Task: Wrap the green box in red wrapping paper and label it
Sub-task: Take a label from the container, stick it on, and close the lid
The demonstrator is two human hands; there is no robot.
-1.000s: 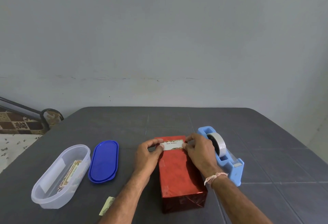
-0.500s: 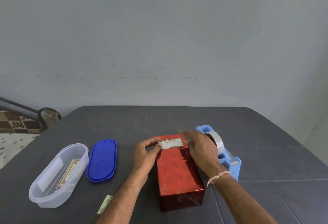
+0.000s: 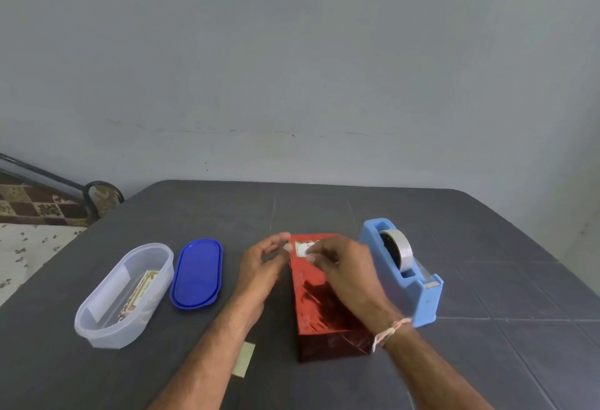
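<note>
The box wrapped in shiny red paper (image 3: 319, 305) lies lengthwise on the dark table (image 3: 487, 247). A small white label with a patterned border (image 3: 302, 248) sits on its top at the far end. My right hand (image 3: 345, 268) reaches over the box, and its fingertips press on the label, covering its right part. My left hand (image 3: 263, 266) is beside the box's far left corner with loosely bent fingers. Its thumb tip touches the label's left end and the index finger is lifted off.
A blue tape dispenser (image 3: 418, 292) with a clear roll stands just right of the box. To the left lie a blue oval lid (image 3: 196, 273) and a clear oval tub (image 3: 97, 322) with more labels inside. A pale paper strip (image 3: 244, 359) lies near the front edge.
My right hand slid left from the label's right end onto its middle. My left hand let go of its pinch on the left end, its index finger lifting away.
</note>
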